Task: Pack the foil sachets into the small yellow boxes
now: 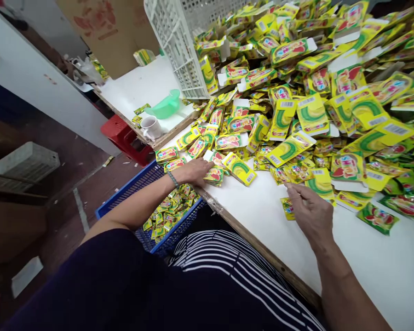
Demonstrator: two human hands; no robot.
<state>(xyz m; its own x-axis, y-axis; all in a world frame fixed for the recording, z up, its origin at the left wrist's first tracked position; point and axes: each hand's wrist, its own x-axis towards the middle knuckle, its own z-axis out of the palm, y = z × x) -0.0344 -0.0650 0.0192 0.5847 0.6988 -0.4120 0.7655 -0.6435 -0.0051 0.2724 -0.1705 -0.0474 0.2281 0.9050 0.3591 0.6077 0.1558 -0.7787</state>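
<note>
My left hand [194, 171] rests at the table's front edge, its fingers reaching over a small yellow-green box [214, 176]; whether it grips the box is unclear. My right hand [309, 209] is closed, thumb and fingers pinched on a small yellow packet [288, 208] above the white table [258, 202]. Beside the left fingers lies a yellow box [239, 168] with a green curve. A big heap of similar boxes and small packets [279, 110] spreads behind and to the right of both hands.
Below my left forearm sits a blue basket [148, 174] holding many small packets. Further back are a white mug [151, 127], a green scoop [165, 105], a white crate [182, 50] and a cardboard box [113, 37]. A red stool [122, 138] stands beyond the basket.
</note>
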